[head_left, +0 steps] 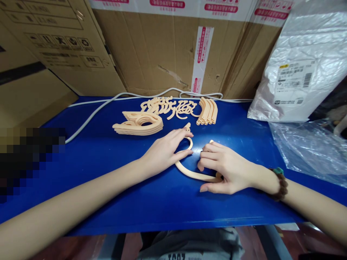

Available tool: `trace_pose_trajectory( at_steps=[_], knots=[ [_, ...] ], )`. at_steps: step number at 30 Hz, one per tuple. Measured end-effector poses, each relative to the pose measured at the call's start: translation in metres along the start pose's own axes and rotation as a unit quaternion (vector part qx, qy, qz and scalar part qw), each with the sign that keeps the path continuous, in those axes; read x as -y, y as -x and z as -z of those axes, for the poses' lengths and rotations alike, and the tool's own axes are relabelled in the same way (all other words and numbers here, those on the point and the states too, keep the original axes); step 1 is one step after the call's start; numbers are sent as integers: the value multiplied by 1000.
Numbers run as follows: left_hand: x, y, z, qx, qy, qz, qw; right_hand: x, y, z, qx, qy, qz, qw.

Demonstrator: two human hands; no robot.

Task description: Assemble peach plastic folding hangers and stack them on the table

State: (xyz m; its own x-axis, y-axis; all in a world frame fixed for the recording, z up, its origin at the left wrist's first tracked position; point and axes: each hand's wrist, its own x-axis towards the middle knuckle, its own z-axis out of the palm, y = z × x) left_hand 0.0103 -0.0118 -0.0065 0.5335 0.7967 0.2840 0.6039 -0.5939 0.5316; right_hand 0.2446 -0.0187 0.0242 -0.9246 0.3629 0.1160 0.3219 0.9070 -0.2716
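On the blue table in front of me lies a beige plastic folding hanger (196, 176), its curved arm running between my two hands. My left hand (172, 147) pinches it around the curved hook part, with a small knobbed tip poking out above the fingers. Over the arm's right end my right hand (223, 163) curls its fingers, thumb below. A pale tip shows above the right knuckles; the rest of that piece is hidden under the hand. Farther back sits a neat stack of folded hangers (153, 129), left of the hands.
Behind the hands lie loose hooks (185, 107) and a pile of curved hanger arms (207, 111). A white cable (93, 120) crosses the back. Cardboard boxes (151, 47) wall off the rear and left. At right stand a white mailing bag (295, 76) and clear plastic film (303, 151).
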Motion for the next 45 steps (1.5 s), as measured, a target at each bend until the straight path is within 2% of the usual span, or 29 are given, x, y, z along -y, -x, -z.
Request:
trace_pose_trajectory(
  at_steps=[4,8,12,17,22,26,32,39,45],
  knots=[
    [0,0,-1,-4,1,-1,1000,0,-1,3,-30,36,16,999],
    [-1,0,0,-9,-10,9,1000,-1,2,12,-88,158,-11,983],
    [-3,0,1,-10,-31,15,999,-3,6,16,-60,254,-73,963],
    [-3,-1,2,-20,-38,-11,999,3,3,10,-38,197,-46,979],
    [-3,-2,1,-21,-34,-6,999,12,1,6,8,111,-20,994],
    [-4,-2,1,-18,-29,0,999,10,1,8,24,61,-21,998],
    [-4,-3,1,-20,-14,3,1000,6,1,9,38,41,-23,998],
    [4,-3,-1,-60,-15,-7,998,-1,2,9,-3,93,-48,994],
    [7,-5,-2,-68,-14,12,998,-15,6,6,-78,177,-94,977]
  ],
)
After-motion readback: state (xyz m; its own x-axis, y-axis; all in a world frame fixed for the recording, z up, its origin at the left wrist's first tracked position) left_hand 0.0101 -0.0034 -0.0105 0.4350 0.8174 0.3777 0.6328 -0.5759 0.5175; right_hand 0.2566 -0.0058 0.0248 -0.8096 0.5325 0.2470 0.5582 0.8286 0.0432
